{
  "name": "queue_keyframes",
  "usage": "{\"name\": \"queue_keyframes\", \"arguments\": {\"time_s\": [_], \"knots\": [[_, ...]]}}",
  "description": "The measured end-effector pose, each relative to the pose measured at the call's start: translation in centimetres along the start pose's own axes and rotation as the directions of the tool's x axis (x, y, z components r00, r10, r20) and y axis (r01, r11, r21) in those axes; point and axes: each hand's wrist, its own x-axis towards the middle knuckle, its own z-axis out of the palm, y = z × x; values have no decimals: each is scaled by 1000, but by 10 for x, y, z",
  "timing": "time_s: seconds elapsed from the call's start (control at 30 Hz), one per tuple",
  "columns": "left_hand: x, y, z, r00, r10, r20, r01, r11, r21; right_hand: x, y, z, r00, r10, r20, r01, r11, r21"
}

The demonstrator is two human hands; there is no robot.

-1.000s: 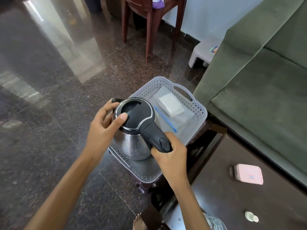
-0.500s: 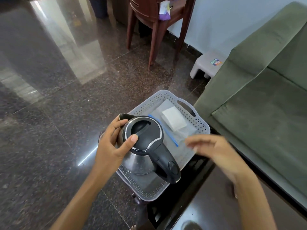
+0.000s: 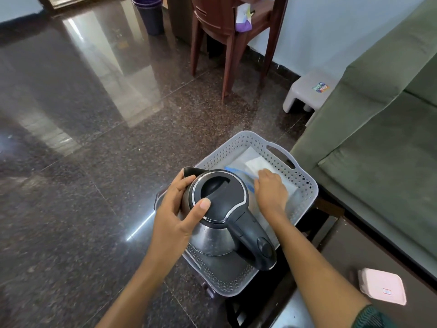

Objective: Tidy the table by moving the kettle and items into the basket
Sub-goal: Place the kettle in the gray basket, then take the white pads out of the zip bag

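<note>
Polished dark granite floor is carrying the grey perforated plastic basket [image 3: 305, 183], where left hand [image 3: 176, 209] is gripping the steel black-lidded kettle [image 3: 220, 209], right hand [image 3: 270, 192] is pressing flat on the clear zip bag [image 3: 290, 188], pink box [image 3: 380, 286] remaining on the table.

Steel kettle [image 3: 212, 235], black lid, upright in grey perforated basket [image 3: 300, 178] beside clear bag [image 3: 289, 188]

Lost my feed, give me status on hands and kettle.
Left hand gripping kettle lid, kettle in basket. Right hand on plastic bag. Pink box remains on table.
</note>
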Motion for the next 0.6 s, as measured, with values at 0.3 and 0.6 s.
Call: {"name": "queue_keyframes", "arguments": {"time_s": [0.3, 0.6], "knots": [[-13, 11, 9, 998, 28, -53, -21, 990, 141, -57, 38, -103, 957, 234, -172, -45, 705, 707], [-139, 69, 159, 774, 544, 325, -618, 760, 199, -220, 155, -190, 819, 508, 265, -295, -23, 955]]}}
